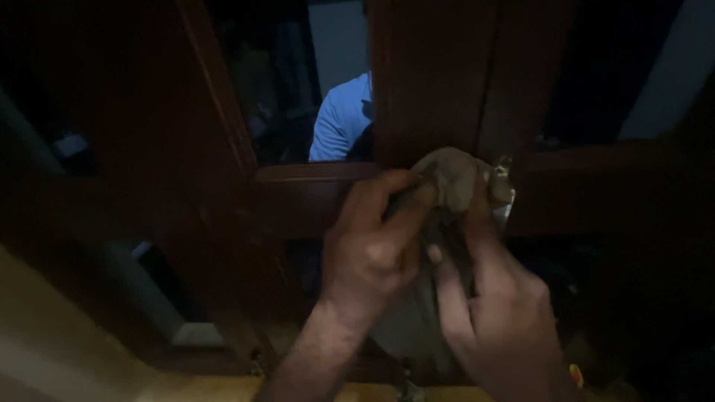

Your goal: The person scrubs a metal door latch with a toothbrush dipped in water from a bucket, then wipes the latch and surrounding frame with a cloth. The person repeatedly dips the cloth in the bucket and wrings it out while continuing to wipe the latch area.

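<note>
Both hands, left hand (372, 249) and right hand (495, 313), grip a grey cloth (450, 179) bunched against the dark wooden frame (432, 89).

Very dim frame, heavy underexposure. Dark wood frame (439, 82) nearly black, grain lost. Only bright spots: pale strip at lower left and the blue shirt (344, 119) seen through the glass. Hands (432, 268) soft, slightly motion-blurred. Corners sink into shadow; noise and compression smear throughout.
</note>
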